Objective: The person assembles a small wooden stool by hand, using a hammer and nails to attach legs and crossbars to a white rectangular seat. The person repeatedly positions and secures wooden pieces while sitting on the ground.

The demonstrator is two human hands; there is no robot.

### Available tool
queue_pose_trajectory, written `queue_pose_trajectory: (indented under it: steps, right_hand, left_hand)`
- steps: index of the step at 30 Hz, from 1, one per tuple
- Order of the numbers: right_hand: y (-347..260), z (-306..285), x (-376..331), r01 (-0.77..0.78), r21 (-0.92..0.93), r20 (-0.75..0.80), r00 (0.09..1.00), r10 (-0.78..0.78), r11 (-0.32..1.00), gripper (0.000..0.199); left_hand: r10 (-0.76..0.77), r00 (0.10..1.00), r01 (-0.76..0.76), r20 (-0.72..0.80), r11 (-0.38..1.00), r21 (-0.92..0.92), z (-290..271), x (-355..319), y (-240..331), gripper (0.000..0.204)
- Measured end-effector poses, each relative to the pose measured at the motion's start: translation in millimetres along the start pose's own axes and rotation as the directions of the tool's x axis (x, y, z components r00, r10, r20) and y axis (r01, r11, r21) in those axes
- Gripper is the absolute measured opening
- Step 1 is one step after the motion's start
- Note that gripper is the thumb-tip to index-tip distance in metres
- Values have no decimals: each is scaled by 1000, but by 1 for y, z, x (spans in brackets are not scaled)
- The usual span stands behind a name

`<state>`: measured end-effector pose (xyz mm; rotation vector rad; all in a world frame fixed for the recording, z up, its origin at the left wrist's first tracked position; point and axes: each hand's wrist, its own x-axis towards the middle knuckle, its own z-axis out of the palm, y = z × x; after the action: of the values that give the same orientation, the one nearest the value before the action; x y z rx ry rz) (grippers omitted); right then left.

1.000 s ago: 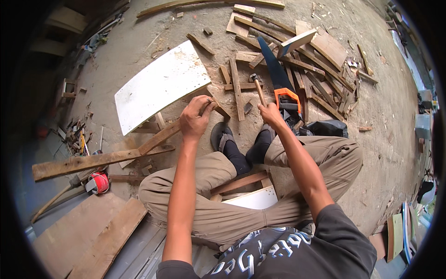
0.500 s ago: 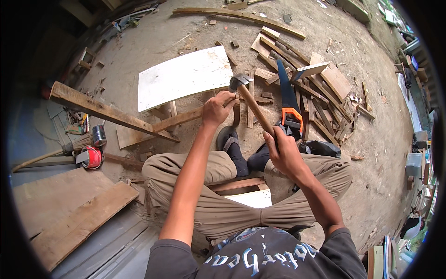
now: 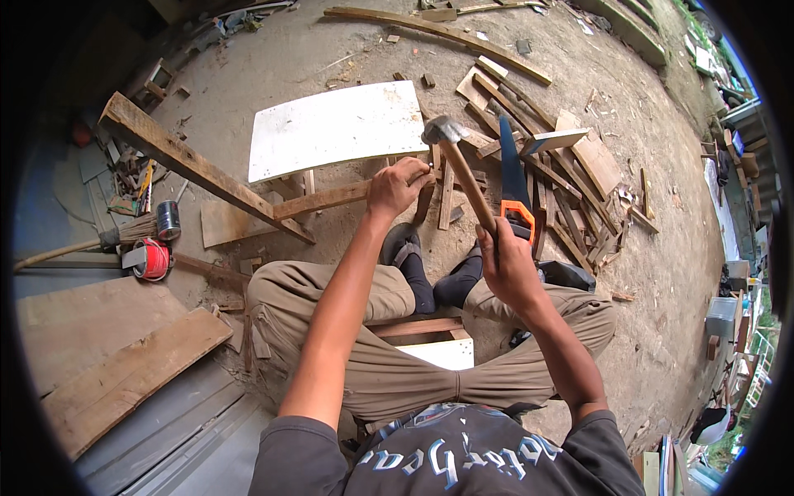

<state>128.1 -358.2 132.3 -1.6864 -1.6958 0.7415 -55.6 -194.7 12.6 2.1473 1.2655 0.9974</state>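
Hammer (image 3: 459, 169) gripped in right hand (image 3: 506, 266), head raised.

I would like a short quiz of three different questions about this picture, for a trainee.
1. True or false: the right hand holds a hammer by its wooden handle.
2. What does the left hand grip? A) a saw B) a wooden strip C) a tape roll
3. Fill in: the handsaw on the ground has an ____ handle.

Key: 1 true; 2 B; 3 orange.
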Motion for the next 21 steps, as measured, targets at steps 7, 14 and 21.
queue_pose_trajectory:
  steps: [7,14,21]
  right_hand:
    - [-9,-9,5,-29,6,18,999,29,1000,20]
    - [16,-2,8,-21,-122,72,997,30,992,21]
    - [16,5,3,-25,-91,60,998,31,996,22]
  left_hand:
    - [2,1000,-2,-7,1000,2,-3,3,1,25]
    - [31,1000,-31,-7,999,9,-1,2,0,24]
    - [9,1000,-10,16,998,68,1,3,-2,22]
